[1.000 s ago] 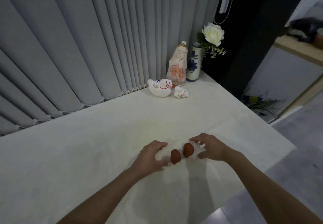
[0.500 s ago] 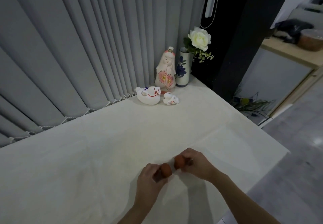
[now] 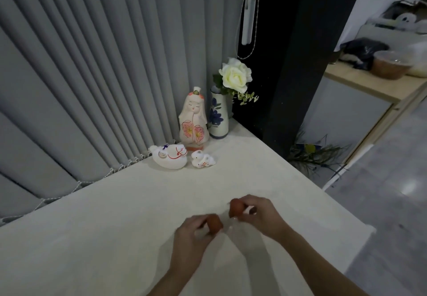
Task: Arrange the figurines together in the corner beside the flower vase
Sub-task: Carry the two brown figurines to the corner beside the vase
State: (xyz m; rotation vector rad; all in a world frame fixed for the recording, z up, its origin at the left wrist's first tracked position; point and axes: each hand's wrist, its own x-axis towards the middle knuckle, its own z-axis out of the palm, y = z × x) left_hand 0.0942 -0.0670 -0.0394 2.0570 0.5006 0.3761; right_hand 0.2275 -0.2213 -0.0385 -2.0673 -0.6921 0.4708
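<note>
Reddish-brown and egg-shaped, two small figurines sit in the person's hands in the head view, near the front of the tabletop: the left hand has its grip closed around the left brown figurine, and the right hand pinches the right brown figurine between thumb and fingers. Both pieces are blurred, so whether they are lifted clear of the cloth or touching it is hard to say. Well apart from them, in the far corner, the tall doll figurine stands just beside the flower vase, with the white horse figurine and the small white rabbit figurine in front of it. The risk lies at that crowded corner: carrying both smooth, rounded pieces in at once could nudge the rabbit or tip the tall doll into the vase, and a rounded piece set down off balance might roll toward the tabletop's right edge.
</note>
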